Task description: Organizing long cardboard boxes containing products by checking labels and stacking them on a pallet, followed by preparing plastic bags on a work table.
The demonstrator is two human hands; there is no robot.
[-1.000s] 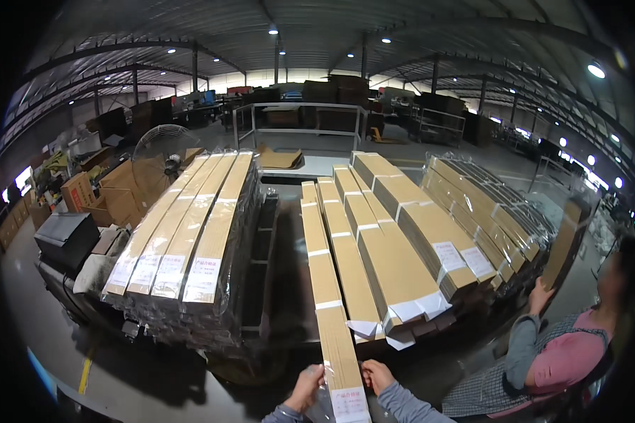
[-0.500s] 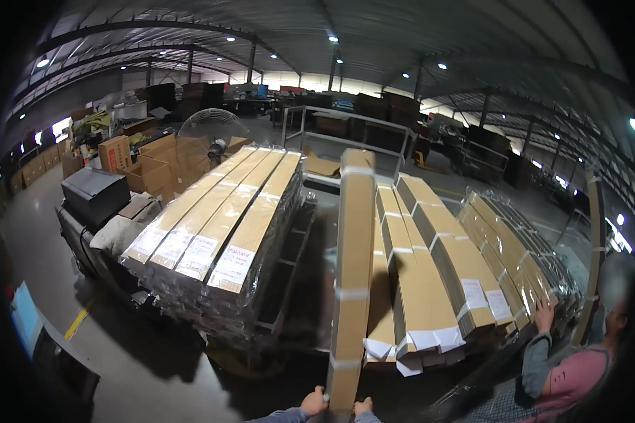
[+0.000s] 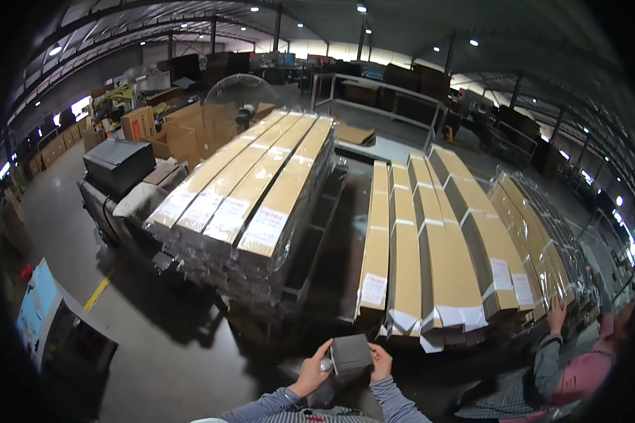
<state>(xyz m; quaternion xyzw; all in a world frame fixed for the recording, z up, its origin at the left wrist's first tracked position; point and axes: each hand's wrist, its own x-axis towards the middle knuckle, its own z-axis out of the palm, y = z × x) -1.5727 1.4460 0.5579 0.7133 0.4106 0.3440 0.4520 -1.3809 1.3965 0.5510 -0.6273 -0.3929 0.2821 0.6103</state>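
In front of me, my left hand and my right hand grip a small dark grey block-shaped thing from both sides. What it is I cannot make out. Something shiny and round sits at the fingers of my left hand. Just beyond my hands is the near end of a long narrow cardboard carton with a white label. It lies at the left edge of a row of strapped long cartons, some with white flaps at their near ends.
To the left stands a pile of long cartons in clear film. A dark box, a fan and open cardboard boxes are beyond it. At right, a co-worker's hand touches a film-wrapped stack. A metal rail frame stands behind.
The tall carton that stood upright between my hands is gone from there. A labelled carton now shows lying beside the row. My hands are higher in view, around the grey block.
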